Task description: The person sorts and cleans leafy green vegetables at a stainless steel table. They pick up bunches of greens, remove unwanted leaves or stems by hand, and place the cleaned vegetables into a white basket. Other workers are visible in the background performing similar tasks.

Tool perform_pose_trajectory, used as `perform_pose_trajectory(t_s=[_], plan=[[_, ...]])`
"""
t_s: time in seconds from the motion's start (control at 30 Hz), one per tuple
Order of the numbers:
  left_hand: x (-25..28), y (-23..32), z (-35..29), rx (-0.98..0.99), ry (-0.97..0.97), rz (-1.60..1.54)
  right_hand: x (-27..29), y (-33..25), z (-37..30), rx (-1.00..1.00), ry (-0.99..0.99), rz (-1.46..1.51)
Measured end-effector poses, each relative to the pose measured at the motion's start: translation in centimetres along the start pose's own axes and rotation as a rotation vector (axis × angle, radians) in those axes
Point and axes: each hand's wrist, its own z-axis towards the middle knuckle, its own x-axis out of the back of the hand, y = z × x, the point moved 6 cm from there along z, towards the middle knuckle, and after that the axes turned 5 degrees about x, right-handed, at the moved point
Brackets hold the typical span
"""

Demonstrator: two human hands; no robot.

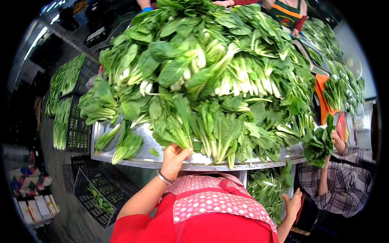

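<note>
From here I see the left hand [174, 160] clamped on a leafy bunch [172, 126] at the near edge of the metal table [142, 131]; the right hand [292, 203] holds its thumb and fingers apart. Print on a green apron [283, 16] is unreadable.

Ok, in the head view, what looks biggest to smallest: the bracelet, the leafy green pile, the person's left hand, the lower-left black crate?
1. Leafy green pile
2. Lower-left black crate
3. Left hand
4. Bracelet
</note>
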Motion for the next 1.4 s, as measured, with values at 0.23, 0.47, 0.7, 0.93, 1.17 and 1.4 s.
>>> perform_pose_trajectory(t_s=[0.23, 0.47, 0.7, 0.93, 1.17, 1.4], plan=[[-1.8, -1.2, -0.3, -0.017, -0.04, 0.116, 7.3, -20.4, 1.9, 0.422, -0.016, 1.066], [-1.4, -1.8, -1.1, 0.05, -0.013, 0.19, 6.6, -31.4, 1.9, 0.653, -0.008, 0.733], [-2.9, -2.0, -1.9, 0.161, -0.158, -0.03, 4.8, -30.2, 0.3, 0.281, -0.597, 1.72], [-7.2, -1.1, -2.4, 0.147, -0.302, -0.077, 4.4, -29.9, -0.1, 0.475, -0.352, 1.673], [-8.2, -1.0, -2.4, 0.063, -0.237, 0.204, 5.0, -29.3, -0.3, 0.569, -0.243, 1.601], [-7.6, -2.0, -2.2, 0.113, -0.151, 0.14, 2.7, -30.2, -0.5, 0.439, -0.455, 1.776]])
